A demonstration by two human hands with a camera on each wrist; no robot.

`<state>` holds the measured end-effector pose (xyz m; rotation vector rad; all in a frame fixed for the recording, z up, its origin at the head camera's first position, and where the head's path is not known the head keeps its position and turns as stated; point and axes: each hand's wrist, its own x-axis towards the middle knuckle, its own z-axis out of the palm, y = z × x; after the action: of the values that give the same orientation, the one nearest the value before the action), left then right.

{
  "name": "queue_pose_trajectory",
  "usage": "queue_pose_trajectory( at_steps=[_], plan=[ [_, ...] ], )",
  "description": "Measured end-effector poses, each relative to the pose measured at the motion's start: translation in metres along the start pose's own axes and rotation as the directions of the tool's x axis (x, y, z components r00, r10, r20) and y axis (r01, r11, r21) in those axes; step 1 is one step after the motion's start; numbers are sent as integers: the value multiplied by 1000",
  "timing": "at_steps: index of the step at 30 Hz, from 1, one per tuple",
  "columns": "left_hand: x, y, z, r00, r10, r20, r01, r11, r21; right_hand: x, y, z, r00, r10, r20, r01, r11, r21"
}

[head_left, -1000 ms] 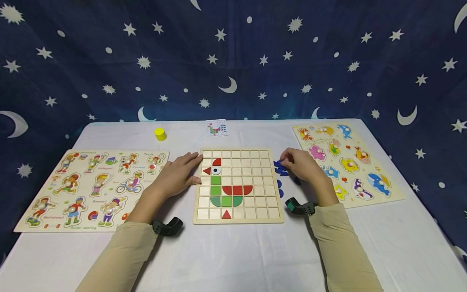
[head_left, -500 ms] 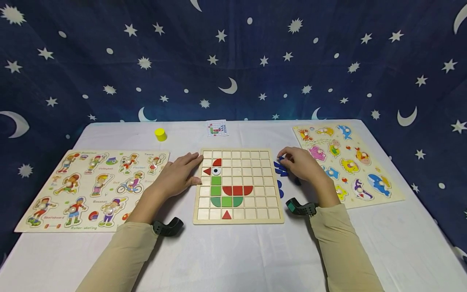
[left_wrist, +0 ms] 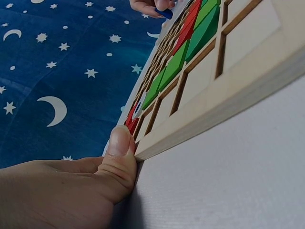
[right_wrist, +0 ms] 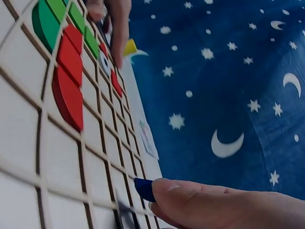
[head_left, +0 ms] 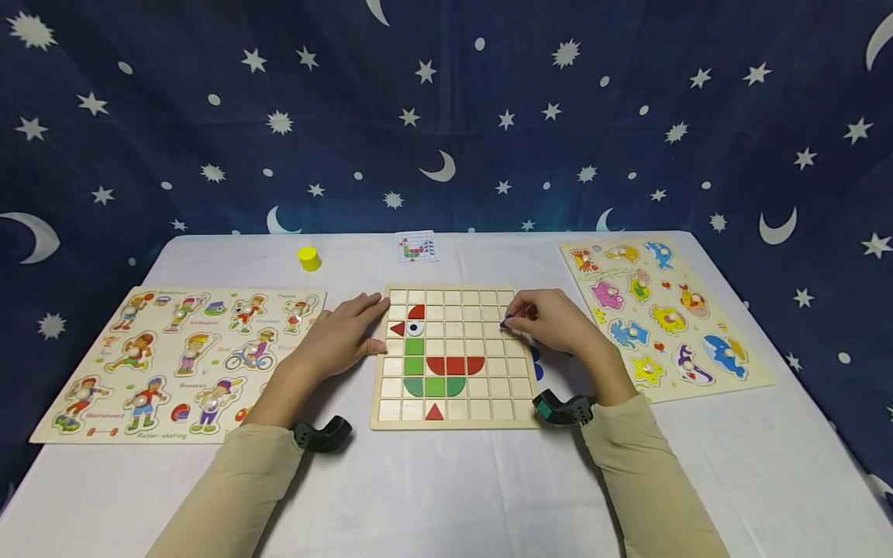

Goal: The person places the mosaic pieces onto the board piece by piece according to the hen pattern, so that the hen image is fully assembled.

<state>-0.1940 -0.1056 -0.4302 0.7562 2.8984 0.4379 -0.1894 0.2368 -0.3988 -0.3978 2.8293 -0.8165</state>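
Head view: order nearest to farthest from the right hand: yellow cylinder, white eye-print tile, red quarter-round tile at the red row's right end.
From the right hand:
1. Red quarter-round tile: left of the hand, on the wooden grid board.
2. White eye-print tile: farther left on the board.
3. Yellow cylinder: far left, on the white tablecloth.

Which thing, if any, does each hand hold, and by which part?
The right hand pinches a blue piece by one end; the other sticks out. The left hand holds nothing; it only touches the left edge of the grid board.
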Motion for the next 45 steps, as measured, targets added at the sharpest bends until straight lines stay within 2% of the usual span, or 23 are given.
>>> queue_pose_trajectory(
  at_steps=[6, 11, 15, 22, 32, 45],
  plan=[
    [0, 0, 0, 1000, 2, -2, -2, 1000, 0, 2, -11, 9, 996, -88, 16, 88, 995, 42],
    [1, 0, 1, 1000, -1, 0, 1, 1000, 1, 3, -16, 16, 987, -142, 79, 138, 989, 61],
    [0, 0, 0, 1000, 1, 1, -1, 1000, 0, 4, -17, 21, 983, -137, 119, 128, 989, 77],
    [0, 0, 0, 1000, 5, 0, -5, 1000, 9, 5, -18, 24, 982, -129, 135, 122, 991, 55],
    [-1, 0, -1, 1000, -4, 5, 4, 1000, 16, 7, -17, 29, 970, -202, 136, 199, 979, 35],
    [0, 0, -1, 1000, -8, 10, 8, 1000, 6, 8, -18, 30, 963, -223, 149, 224, 975, 9]
  ],
)
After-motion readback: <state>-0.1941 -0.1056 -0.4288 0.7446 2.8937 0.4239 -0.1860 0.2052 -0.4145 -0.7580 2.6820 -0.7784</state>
